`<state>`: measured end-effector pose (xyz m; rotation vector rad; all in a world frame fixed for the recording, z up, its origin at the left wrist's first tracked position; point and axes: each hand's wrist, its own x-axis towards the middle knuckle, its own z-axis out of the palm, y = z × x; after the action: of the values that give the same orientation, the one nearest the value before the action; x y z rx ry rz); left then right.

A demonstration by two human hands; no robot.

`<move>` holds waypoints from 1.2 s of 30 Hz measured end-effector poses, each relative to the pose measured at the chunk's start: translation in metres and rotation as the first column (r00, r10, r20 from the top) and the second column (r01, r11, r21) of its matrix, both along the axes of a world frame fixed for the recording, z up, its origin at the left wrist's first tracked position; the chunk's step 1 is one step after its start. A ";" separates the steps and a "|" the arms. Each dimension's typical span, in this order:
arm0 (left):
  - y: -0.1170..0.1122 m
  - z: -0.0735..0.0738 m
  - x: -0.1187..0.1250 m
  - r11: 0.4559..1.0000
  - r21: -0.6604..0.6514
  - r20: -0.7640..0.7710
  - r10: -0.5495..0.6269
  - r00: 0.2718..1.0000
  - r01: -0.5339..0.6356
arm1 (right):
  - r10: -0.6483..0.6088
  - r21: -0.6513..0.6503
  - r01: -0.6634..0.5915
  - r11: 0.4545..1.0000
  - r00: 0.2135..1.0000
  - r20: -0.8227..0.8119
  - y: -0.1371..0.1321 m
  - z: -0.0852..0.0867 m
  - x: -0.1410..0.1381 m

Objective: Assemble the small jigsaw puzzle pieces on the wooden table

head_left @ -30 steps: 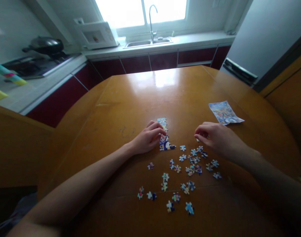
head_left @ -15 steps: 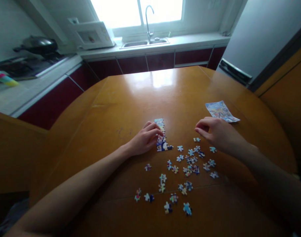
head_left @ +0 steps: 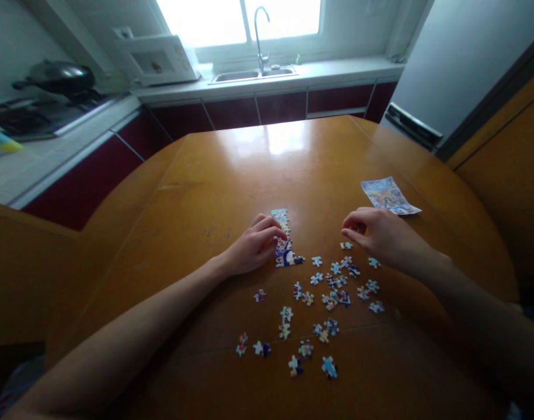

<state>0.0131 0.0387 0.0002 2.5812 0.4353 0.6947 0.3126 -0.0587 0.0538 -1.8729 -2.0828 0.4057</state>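
A narrow strip of joined jigsaw pieces (head_left: 285, 256) lies on the wooden table, its middle partly covered by my fingers. My left hand (head_left: 255, 245) rests against the strip's left side, its bent fingers apart and touching the top. Over to the right, my right hand (head_left: 374, 230) hovers with thumb and forefinger drawn together; anything between the tips is too small or hidden to make out. Just below those tips lies a loose light-blue jigsaw piece (head_left: 346, 245). Several more loose pieces (head_left: 337, 281) are scattered nearer to me, between my forearms.
A creased picture sheet (head_left: 388, 195) of the puzzle lies beyond my right hand. The wooden table (head_left: 231, 175) stretches toward a counter with a sink (head_left: 238, 76). A dark wok (head_left: 60, 76) sits on the stove at left, and a fridge (head_left: 459, 70) stands at right.
The whole view has shifted slightly, so everything sits a little further left. Both hands keep nearly the same pose and place over the table.
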 end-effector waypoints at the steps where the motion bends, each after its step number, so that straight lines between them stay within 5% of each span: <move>1: 0.000 0.000 0.000 1.000 0.001 0.002 -0.003 1.000 0.003 | 0.002 0.001 -0.002 1.000 1.000 -0.002 0.000 0.000 0.000; 36: 0.000 0.001 -0.001 0.999 -0.039 -0.011 -0.003 1.000 0.002 | -0.052 -0.050 0.050 0.997 0.998 -0.041 0.000 0.005 0.000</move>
<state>0.0118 0.0388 0.0013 2.5491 0.4445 0.6653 0.3124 -0.0592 0.0585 -1.9238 -2.0108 0.4844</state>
